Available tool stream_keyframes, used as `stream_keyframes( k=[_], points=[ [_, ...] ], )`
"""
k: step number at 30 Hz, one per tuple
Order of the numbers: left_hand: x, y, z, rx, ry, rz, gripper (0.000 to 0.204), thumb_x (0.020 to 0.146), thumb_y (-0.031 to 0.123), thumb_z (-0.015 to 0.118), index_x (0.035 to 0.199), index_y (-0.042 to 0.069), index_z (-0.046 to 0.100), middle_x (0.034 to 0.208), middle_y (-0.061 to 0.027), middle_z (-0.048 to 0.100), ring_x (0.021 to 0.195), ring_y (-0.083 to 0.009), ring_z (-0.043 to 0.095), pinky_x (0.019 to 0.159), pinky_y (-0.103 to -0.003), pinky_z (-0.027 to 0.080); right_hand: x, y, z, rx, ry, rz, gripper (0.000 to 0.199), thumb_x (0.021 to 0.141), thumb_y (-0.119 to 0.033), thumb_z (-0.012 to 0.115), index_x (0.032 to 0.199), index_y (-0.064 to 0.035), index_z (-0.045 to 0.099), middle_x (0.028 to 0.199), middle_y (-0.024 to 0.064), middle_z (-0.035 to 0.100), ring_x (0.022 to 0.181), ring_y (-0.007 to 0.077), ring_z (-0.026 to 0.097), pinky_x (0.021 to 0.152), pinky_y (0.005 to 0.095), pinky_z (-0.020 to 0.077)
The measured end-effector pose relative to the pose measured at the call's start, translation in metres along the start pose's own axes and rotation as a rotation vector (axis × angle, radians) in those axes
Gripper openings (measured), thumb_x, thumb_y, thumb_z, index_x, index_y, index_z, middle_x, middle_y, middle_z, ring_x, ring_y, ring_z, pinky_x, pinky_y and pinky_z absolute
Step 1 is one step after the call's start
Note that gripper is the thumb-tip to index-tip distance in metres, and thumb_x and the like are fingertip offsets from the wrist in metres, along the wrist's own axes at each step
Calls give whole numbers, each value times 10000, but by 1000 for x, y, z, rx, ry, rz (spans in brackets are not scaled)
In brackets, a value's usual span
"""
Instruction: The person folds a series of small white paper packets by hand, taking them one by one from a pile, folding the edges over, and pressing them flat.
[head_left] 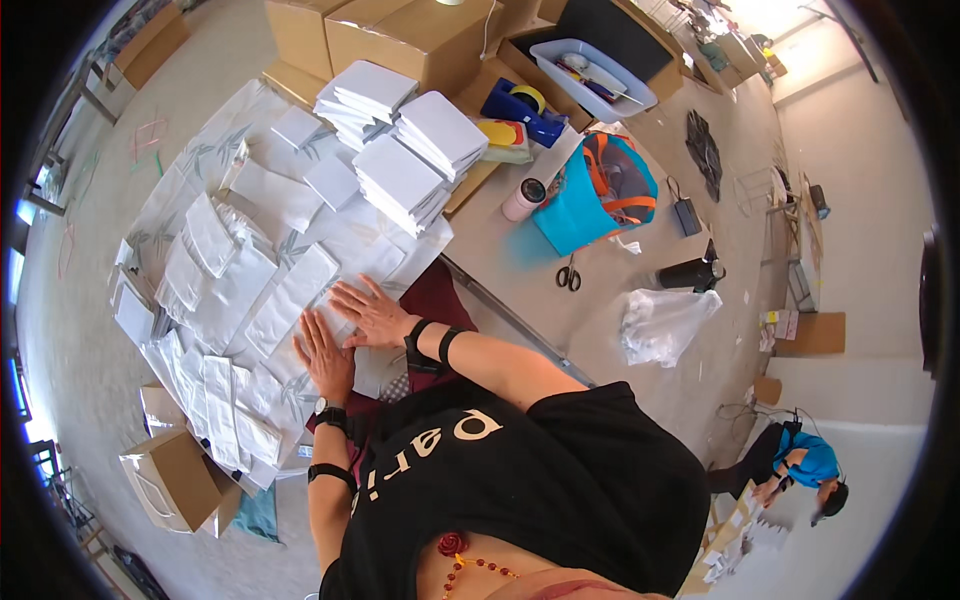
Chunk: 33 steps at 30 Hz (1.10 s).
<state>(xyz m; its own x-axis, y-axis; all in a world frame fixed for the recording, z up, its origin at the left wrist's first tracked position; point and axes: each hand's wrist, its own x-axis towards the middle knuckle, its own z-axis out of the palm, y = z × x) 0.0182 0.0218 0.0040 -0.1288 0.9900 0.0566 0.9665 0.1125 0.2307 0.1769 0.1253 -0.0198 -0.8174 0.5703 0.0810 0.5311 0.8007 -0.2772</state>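
Observation:
My left hand [325,357] and my right hand [373,314] lie side by side on the cloth-covered table, fingers stretched out and palms down. Beneath them is something flat and white; whether it is paper or plastic film I cannot tell. Right beside my fingertips lies a long white folded packet [292,299]. More flat white packets [240,410] overlap across the left part of the table. Beyond my hands stand tall stacks of white rectangular pieces [400,182]. A single white square piece [332,181] lies near those stacks.
Right of the stacks are a pink-lidded cup [523,200], a turquoise bag [585,195], scissors [568,276], a clear plastic bag [668,325] and a blue tape dispenser [525,108]. Cardboard boxes [415,45] stand behind. An open carton [170,482] sits at lower left. Another person [800,465] works at far right.

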Motion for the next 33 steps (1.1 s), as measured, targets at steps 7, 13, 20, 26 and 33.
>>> stream_keyframes(
  k=[7,13,20,26,33],
  points=[
    [2,-5,-6,-72,-46,22,850,930,284,656,1618,0,246,1712,-177,209,1604,-296,144,1274,-536,60,-2,5,1,-9,20,-11,952,986,-748,324,1646,-71,221,1733,117,145,1610,256,52,1273,572,-28],
    [22,-46,-15,-286,80,32,574,886,169,675,1432,41,552,1496,-182,532,1421,-355,448,1194,-518,262,-1,7,3,4,18,-6,923,983,-687,441,1639,-70,240,1720,124,196,1606,275,102,1271,582,-2],
    [102,-47,-9,-475,314,-53,278,849,27,700,1128,35,692,1140,-188,643,1138,-394,588,1004,-455,481,5,0,-17,15,-22,-23,898,961,-625,541,1621,-72,282,1700,113,256,1589,281,176,1263,600,55],
    [128,-20,-9,-338,240,-21,168,850,141,736,993,59,701,989,-122,667,998,-351,631,869,-455,521,3,2,-15,1,-21,-22,895,967,-629,532,1625,-79,275,1705,100,229,1594,261,132,1269,591,39],
    [137,-16,6,-94,167,-3,120,836,166,669,889,60,686,959,-103,688,974,-328,655,812,-462,558,3,0,-21,-68,-59,-26,909,955,-621,560,1626,-80,272,1706,96,223,1595,263,123,1269,593,37]
  ],
)
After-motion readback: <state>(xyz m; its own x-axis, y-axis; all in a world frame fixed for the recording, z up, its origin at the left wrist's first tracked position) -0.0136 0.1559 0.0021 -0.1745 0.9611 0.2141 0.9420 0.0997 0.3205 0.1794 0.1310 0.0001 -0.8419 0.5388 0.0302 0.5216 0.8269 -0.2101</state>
